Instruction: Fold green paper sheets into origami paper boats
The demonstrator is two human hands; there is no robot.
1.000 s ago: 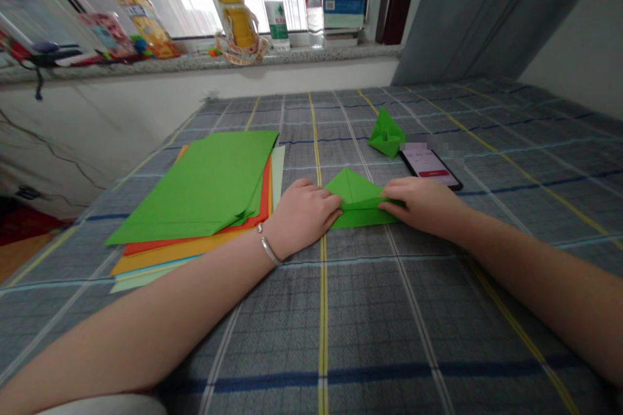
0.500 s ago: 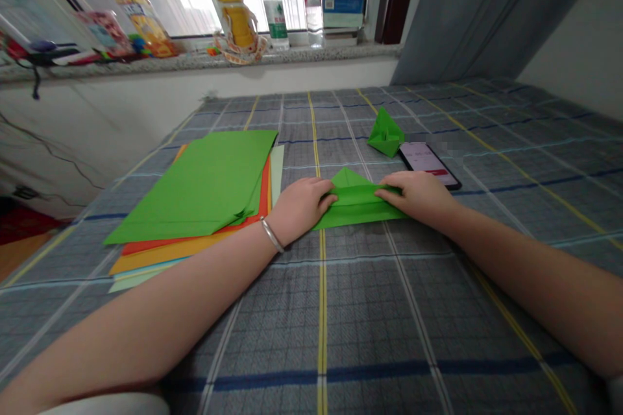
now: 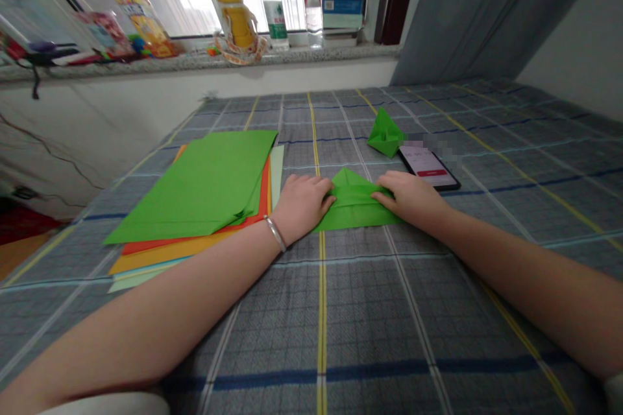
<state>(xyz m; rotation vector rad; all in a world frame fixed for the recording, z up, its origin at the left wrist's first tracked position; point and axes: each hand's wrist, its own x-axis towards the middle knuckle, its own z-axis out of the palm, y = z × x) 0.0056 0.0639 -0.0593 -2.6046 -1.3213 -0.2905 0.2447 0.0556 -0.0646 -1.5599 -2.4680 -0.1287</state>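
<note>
A green sheet of folding paper lies on the plaid cloth, creased across its width, with a pointed peak at its far edge. My left hand is closed on the paper's left end, thumb on top. At the opposite end, my right hand pinches the paper between thumb and curled fingers. Both outer ends are hidden under the hands. Beyond the sheet stands a finished-looking green folded paper piece, pointed at the top.
A stack of coloured paper, green on top, lies to the left. A phone rests behind my right hand on the plaid cloth. Bottles and boxes line the windowsill at the back.
My right hand has shifted slightly left along the paper. The folded band has flattened a little toward me. My left hand stays nearly in place.
</note>
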